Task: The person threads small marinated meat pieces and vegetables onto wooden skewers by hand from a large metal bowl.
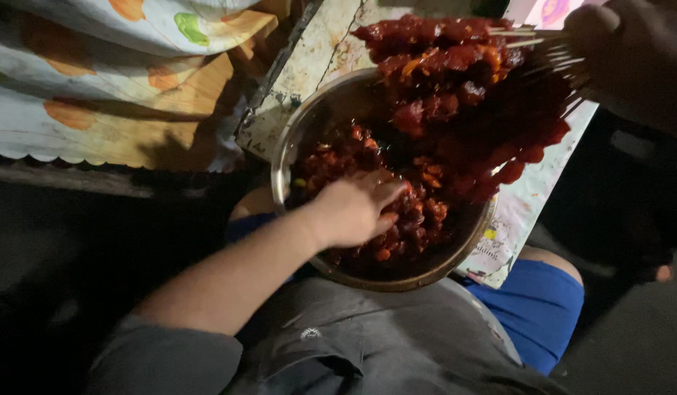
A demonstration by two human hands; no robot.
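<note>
Bowl (pixel 294 139) sits on the lap w/ its far rim against a tabletop edge, prob so it stays put. Left hand (pixel 357 208) is down in the meat (pixel 419 212) at the bowl's near side, fingers curled into the pieces, grabbing some. Right hand (pixel 631 58) is up right of the bowl, clenched around the sticks of a skewer bunch (pixel 463 95), loaded ends hanging over the bowl so drips land back inside.

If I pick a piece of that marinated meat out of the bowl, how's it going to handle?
Probably slippery: the meat in the bowl looks glossy with red sauce, as does what the left hand presses into. Likely soft and floppy, since the pieces are small, irregular chunks. Each seems light, though neighbours may cling to it.
</note>
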